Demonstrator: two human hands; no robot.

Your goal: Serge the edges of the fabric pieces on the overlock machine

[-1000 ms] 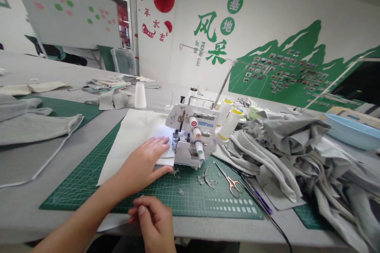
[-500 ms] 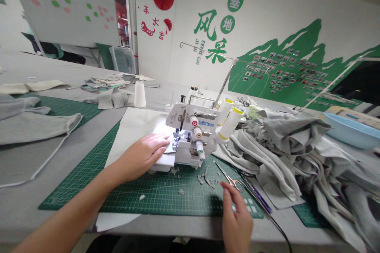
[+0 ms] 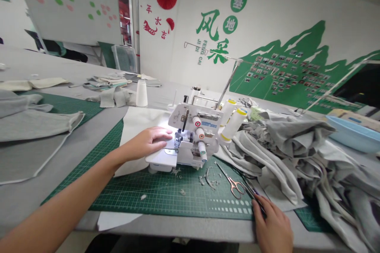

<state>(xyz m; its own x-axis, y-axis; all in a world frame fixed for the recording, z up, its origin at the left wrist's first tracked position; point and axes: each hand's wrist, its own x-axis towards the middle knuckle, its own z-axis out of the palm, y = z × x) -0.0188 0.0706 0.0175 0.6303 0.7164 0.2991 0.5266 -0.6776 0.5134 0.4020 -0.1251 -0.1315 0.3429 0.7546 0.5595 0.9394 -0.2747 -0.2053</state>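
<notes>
My left hand (image 3: 152,141) lies with fingers stretched out on the pale fabric (image 3: 132,124), its fingertips close to the presser foot of the white overlock machine (image 3: 194,130). The machine's lamp lights the cloth there. At the table's front right, my right hand (image 3: 273,223) has thumb and fingers closed around a slim dark tool (image 3: 257,197), perhaps tweezers; its lower end is hidden in the hand. Scissors (image 3: 236,185) with copper-coloured handles lie just left of that tool. Fabric trimmings (image 3: 210,178) are scattered before the machine.
A green cutting mat (image 3: 166,197) lies under the machine. Thread cones (image 3: 234,124) stand behind it, another cone (image 3: 141,94) to its left. Heaped grey fabric (image 3: 297,146) fills the right side, beside a blue basin (image 3: 353,132). Grey fabric (image 3: 38,126) is spread at left.
My right hand has moved right from beside the scissors and closed on the slim tool. My left hand stays on the fabric, fingers a little more spread. The view has shifted slightly.
</notes>
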